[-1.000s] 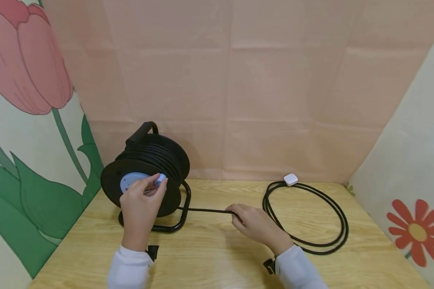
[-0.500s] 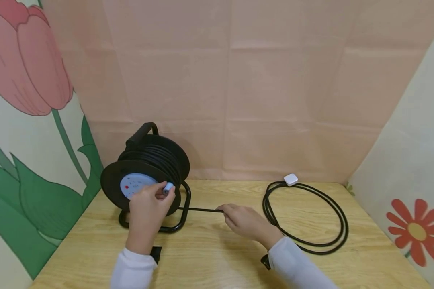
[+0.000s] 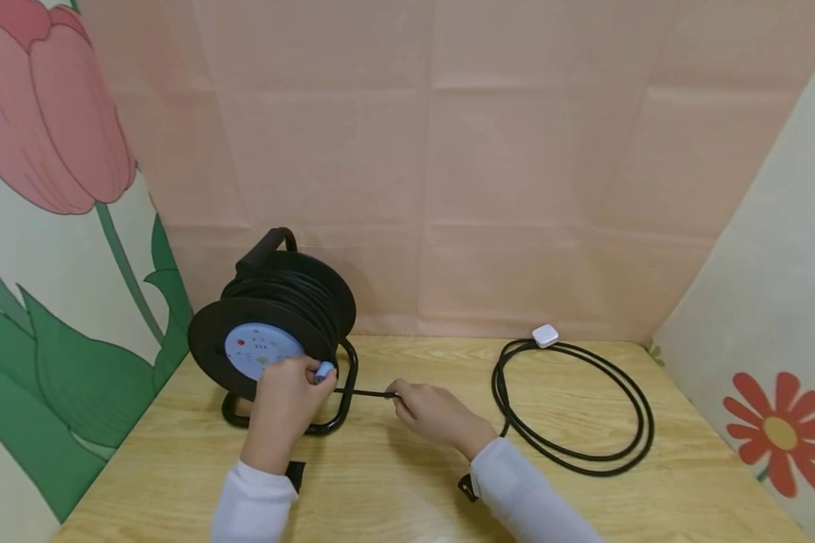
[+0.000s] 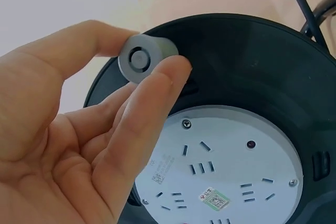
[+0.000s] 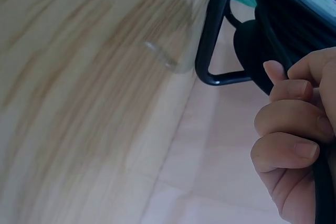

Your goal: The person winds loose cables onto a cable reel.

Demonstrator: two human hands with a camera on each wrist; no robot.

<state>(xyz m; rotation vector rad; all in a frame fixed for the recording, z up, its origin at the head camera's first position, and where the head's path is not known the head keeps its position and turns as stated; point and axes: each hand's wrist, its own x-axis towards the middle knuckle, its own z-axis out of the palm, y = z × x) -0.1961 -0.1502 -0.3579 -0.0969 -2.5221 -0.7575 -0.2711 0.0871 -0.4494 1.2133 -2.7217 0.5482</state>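
A black cable reel [image 3: 281, 302] stands at the left of the table, its blue-white socket face [image 3: 261, 348] turned toward me. My left hand [image 3: 285, 407] pinches the small grey-blue crank knob [image 4: 139, 59] on the reel's front disc between thumb and fingertips. The knob sits at the disc's lower right side in the head view. My right hand [image 3: 441, 415] grips the black cable [image 3: 373, 394] a short way right of the reel. In the right wrist view, the curled fingers [image 5: 286, 150] wrap round that cable, which runs toward the reel.
A loose coil of black cable [image 3: 641, 400] lies on the wooden table [image 3: 380, 490] at the right, a white square plug [image 3: 545, 335] at its top. The reel's black tube frame [image 3: 349, 392] rests on the table. A pink backdrop [image 3: 516, 188] rises behind.
My left hand has carried the knob down and to the right, turning the disc and its socket face. My right hand has moved left toward the reel, still holding the cable.
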